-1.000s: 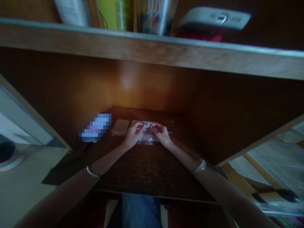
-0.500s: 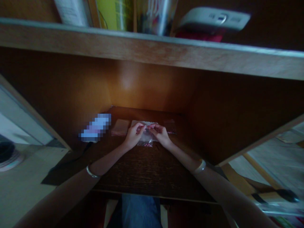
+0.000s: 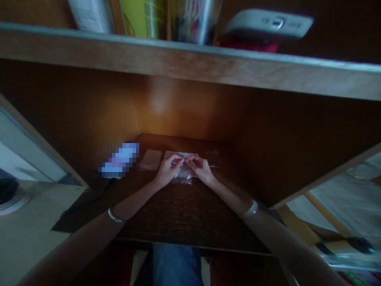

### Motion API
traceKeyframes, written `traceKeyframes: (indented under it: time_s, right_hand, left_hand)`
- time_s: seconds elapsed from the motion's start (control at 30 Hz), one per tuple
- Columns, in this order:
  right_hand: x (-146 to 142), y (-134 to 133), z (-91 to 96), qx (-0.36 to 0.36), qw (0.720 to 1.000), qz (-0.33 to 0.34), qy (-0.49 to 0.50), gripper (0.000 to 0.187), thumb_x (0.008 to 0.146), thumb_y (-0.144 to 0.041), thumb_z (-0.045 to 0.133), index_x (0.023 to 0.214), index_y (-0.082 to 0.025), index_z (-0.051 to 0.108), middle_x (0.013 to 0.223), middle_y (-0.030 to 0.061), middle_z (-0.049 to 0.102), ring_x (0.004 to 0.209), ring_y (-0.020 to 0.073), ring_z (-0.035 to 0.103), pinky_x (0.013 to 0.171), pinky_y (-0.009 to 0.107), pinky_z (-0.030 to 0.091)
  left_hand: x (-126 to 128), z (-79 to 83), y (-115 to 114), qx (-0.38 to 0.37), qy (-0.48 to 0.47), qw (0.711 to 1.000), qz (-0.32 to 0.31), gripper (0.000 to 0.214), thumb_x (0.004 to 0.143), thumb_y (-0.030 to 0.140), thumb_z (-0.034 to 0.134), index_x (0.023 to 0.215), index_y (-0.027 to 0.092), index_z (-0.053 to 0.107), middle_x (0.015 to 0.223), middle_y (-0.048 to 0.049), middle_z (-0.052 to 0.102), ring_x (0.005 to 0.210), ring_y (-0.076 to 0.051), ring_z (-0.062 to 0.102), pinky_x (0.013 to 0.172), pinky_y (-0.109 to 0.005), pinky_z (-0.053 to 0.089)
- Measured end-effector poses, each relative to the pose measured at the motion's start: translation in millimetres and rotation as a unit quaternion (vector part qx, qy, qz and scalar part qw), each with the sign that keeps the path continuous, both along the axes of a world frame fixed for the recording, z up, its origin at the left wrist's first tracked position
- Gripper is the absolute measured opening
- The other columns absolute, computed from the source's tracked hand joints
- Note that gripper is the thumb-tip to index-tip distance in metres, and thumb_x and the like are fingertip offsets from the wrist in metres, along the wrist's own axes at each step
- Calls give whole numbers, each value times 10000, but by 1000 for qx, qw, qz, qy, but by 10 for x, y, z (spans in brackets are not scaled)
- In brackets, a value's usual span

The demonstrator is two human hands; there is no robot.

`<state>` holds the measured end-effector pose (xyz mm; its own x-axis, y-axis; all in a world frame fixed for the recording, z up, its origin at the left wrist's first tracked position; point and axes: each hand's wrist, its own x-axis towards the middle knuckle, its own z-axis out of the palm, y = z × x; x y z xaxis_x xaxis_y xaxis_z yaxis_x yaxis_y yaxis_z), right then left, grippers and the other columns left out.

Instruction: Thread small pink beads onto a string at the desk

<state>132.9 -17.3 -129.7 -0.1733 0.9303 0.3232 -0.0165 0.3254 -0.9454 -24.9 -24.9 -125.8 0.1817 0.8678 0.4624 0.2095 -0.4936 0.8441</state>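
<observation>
While both bare hands come together over it, a clear plastic bag (image 3: 183, 173) lies on the dark wooden desk (image 3: 178, 210), near the back wall of the desk's recess. The hands partly cover the bag, so its long axis cannot be settled from the head view. A thin pink strip (image 3: 185, 158) at the bag's upper part runs side to side, pointing toward each hand. The left hand (image 3: 168, 171) and right hand (image 3: 202, 168) are close together, their fingertips pinching that strip from opposite sides, with the wrists angled outward.

A bangle (image 3: 115, 215) circles the left wrist and another bangle (image 3: 251, 209) circles the right. Just left of the bag is a flat pale packet (image 3: 151, 159), and farther left is a pixelated, unreadable object (image 3: 120, 160). Just right of the bag is a small dark packet (image 3: 212, 157). Above the bag, beyond the wall, a wooden shelf board (image 3: 190, 67) crosses the view, holding a white device (image 3: 268, 23). Below the bag, past the desk's front edge, a jeans-clad leg (image 3: 175, 264) shows.
</observation>
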Motion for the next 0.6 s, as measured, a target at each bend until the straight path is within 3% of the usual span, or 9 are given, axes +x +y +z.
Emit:
traceKeyframes:
  time_s: [0.6]
  right_hand:
    - [-6, -6, 3, 12, 1000, -18, -16, 246, 713, -448, 681, 744, -205, 660, 750, 15, 677, 675, 138, 608, 659, 283, 490]
  left_hand:
    - [4, 8, -10, 17, 10, 1000, 4, 124, 850, 282, 538, 799, 182, 591, 772, -20, 667, 743, -156, 641, 711, -281, 505]
